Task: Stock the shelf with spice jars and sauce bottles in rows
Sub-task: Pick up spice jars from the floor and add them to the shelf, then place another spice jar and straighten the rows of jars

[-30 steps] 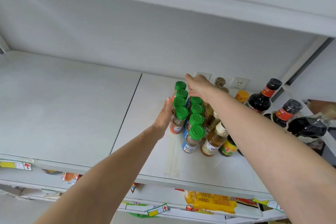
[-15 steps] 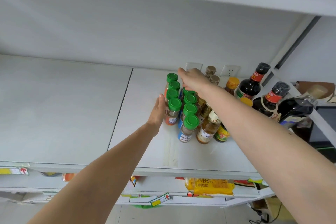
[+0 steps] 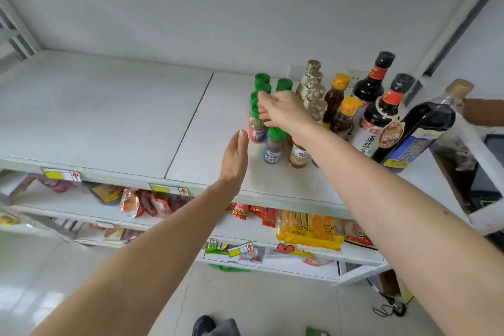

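Spice jars [image 3: 266, 114] with green caps stand upright in rows running front to back, right of centre on the shelf [image 3: 109, 106], sauce bottles [image 3: 381, 112] beside them. The right hand [image 3: 283, 112] rests over the caps with fingers curled, hiding several; whether it grips one is unclear. The left hand [image 3: 235, 157] hovers flat, fingers together, just left of the jars.
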A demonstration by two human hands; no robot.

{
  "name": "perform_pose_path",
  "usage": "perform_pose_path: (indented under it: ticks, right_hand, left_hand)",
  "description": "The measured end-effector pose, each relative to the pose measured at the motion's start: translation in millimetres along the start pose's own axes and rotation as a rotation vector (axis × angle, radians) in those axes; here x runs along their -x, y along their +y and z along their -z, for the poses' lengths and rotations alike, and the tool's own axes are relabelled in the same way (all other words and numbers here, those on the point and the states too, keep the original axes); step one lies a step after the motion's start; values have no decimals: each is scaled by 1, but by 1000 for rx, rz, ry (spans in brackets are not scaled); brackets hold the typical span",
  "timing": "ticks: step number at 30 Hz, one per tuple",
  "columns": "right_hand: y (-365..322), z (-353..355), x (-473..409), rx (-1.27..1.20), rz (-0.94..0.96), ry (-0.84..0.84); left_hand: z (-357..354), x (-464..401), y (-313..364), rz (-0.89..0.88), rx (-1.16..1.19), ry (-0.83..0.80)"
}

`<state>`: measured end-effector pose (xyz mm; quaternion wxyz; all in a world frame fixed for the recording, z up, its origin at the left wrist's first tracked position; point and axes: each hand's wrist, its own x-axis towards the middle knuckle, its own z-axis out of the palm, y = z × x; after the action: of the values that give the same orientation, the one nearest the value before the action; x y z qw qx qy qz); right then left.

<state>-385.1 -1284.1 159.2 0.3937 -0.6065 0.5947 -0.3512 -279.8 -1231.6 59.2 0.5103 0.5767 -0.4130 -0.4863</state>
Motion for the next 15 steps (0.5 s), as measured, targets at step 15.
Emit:
perform_pose_path:
  ticks: [15]
  right_hand:
    - [158,56,158,-66,-101,-126]
  left_hand:
    - [-86,189,-115,127,36,119]
